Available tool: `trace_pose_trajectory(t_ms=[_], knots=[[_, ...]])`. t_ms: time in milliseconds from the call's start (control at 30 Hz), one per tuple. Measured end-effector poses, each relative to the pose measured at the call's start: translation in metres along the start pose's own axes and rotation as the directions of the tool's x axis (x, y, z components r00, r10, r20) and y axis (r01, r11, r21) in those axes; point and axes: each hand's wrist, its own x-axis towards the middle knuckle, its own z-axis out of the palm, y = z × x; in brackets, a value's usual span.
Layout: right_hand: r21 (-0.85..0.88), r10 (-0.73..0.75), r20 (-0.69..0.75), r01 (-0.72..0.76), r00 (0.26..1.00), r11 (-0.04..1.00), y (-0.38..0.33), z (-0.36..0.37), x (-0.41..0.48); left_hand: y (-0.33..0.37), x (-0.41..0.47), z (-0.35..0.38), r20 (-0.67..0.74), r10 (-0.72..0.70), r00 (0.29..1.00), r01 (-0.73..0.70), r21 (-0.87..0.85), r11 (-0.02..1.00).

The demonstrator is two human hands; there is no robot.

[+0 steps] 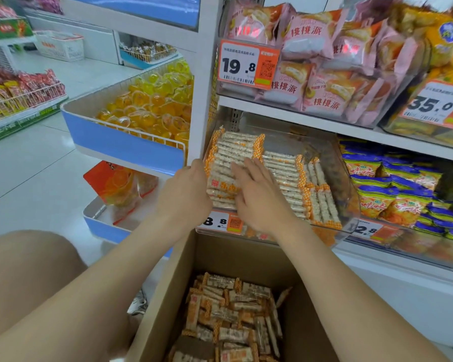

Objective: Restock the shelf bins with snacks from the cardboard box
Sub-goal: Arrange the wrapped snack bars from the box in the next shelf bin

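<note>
Snack bars (236,148) in orange-checked clear wrappers lying stacked at bin's (349,205) left edge, left hand (186,194) gripping their ends, right hand (259,197) pressing flat, fingers straight

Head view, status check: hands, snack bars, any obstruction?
Left hand at left end of the snack bars, fingers hidden. Right hand flat on them in the clear bin, fingers straight. Cardboard box holds more bars. Nothing blocking.

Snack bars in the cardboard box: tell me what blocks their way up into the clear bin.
Nothing visible. The cardboard box stands open below the clear bin, whose top is open; left hand and right hand rest on its stacked bars.
</note>
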Motion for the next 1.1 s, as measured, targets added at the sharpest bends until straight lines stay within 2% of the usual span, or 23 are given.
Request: trace_pose_trajectory(t_ms=[133, 233, 300, 367, 433, 467, 533, 600, 633, 700, 767, 867, 1000, 1100], knots=[[0.128, 0.036, -0.166, -0.014, 0.986, 0.992, -0.007, -0.012, -0.011, 0.0, -0.011, 0.003, -0.064, 0.027, 0.998, -0.022, 0.076, 0.997], [0.114, -0.003, -0.378, 0.05, 0.926, 0.992, -0.015, -0.014, -0.032, 0.003, -0.024, 0.002, -0.226, 0.149, 0.963, -0.111, 0.174, 0.979], [0.122, -0.042, -0.475, 0.113, 0.879, 0.986, -0.018, -0.012, -0.054, 0.009, -0.037, 0.0, -0.297, 0.221, 0.929, -0.2, 0.103, 0.974], [0.168, -0.069, -0.464, 0.165, 0.883, 0.972, -0.017, -0.004, -0.082, 0.013, -0.052, 0.003, -0.194, 0.251, 0.948, -0.255, 0.003, 0.967], [0.25, -0.054, -0.289, 0.13, 0.956, 0.96, -0.014, 0.008, -0.108, 0.012, -0.065, 0.016, 0.054, 0.28, 0.959, -0.278, -0.042, 0.96], [0.29, -0.028, -0.149, 0.071, 0.988, 0.954, -0.01, 0.017, -0.119, 0.011, -0.071, 0.026, 0.208, 0.29, 0.934, -0.287, -0.042, 0.957], [0.344, 0.029, 0.185, -0.092, 0.982, 0.934, 0.0, 0.039, -0.138, 0.007, -0.081, 0.053, 0.507, 0.271, 0.818, -0.323, 0.016, 0.946], [0.33, 0.055, 0.484, -0.24, 0.873, 0.913, 0.012, 0.067, -0.156, 0.004, -0.094, 0.087, 0.735, 0.192, 0.65, -0.348, 0.064, 0.935], [0.295, 0.058, 0.601, -0.289, 0.797, 0.911, 0.019, 0.084, -0.163, 0.0, -0.1, 0.107, 0.803, 0.144, 0.578, -0.34, 0.076, 0.937], [0.188, 0.081, 0.767, -0.344, 0.636, 0.92, 0.032, 0.12, -0.176, -0.009, -0.112, 0.145, 0.874, 0.067, 0.481, -0.325, 0.106, 0.94], [0.106, 0.125, 0.85, -0.399, 0.512, 0.911, 0.041, 0.155, -0.186, -0.023, -0.124, 0.182, 0.912, 0.024, 0.409, -0.308, 0.113, 0.944], [0.017, 0.201, 0.869, -0.434, 0.452, 0.901, 0.048, 0.193, -0.2, -0.047, -0.143, 0.224, 0.941, -0.051, 0.336, -0.199, 0.124, 0.972], [-0.068, 0.33, 0.866, -0.566, 0.375, 0.821, 0.062, 0.228, -0.211, -0.071, -0.164, 0.277, 0.939, -0.119, 0.322, -0.09, 0.155, 0.984], [-0.103, 0.461, 0.841, -0.755, 0.281, 0.648, 0.074, 0.256, -0.221, -0.076, -0.173, 0.311, 0.934, -0.122, 0.336, -0.06, 0.151, 0.987]])
